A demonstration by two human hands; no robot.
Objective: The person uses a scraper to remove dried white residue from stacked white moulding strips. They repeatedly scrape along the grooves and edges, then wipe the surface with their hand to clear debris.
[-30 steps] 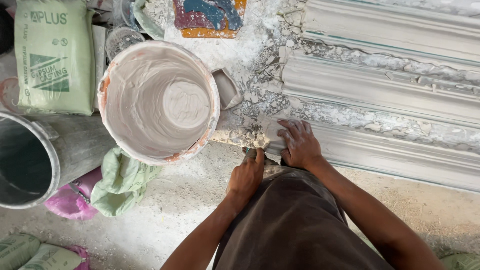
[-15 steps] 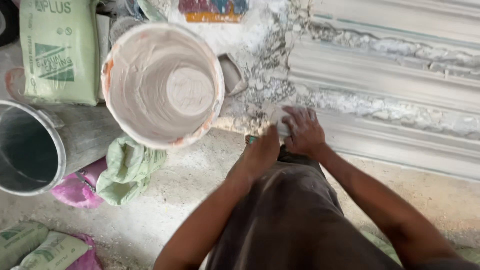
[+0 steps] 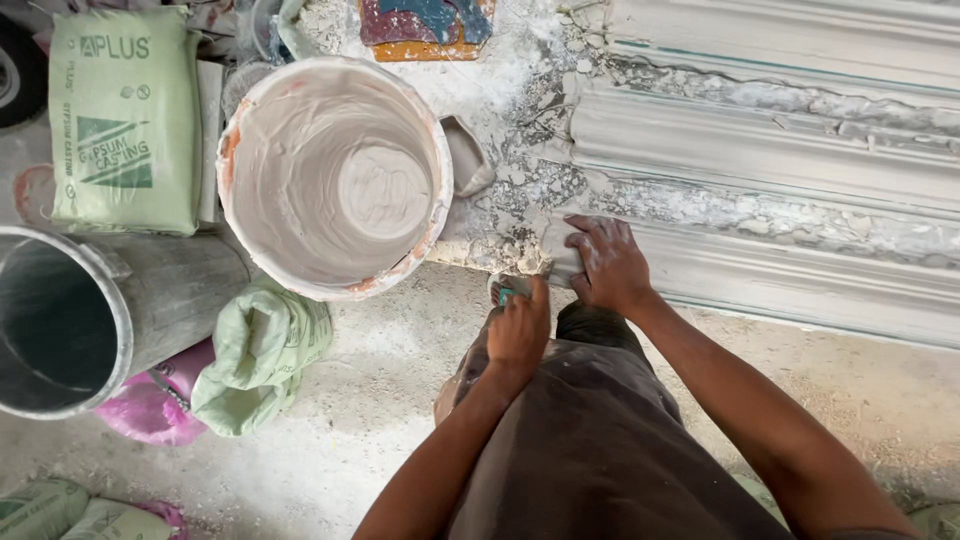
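Moulding (image 3: pixel 790 270) lengthwise left-to-right, right hand (image 3: pixel 607 262) at its left end

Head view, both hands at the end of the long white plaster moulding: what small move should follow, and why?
Probably a short wipe rightward along the long white plaster moulding: the right hand lies flat on its end, crumbs litter that surface, and the left hand rests just below the edge.

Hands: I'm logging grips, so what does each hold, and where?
Left hand grips a small tool, mostly hidden. Right hand lies flat on the moulding, gripping nothing.
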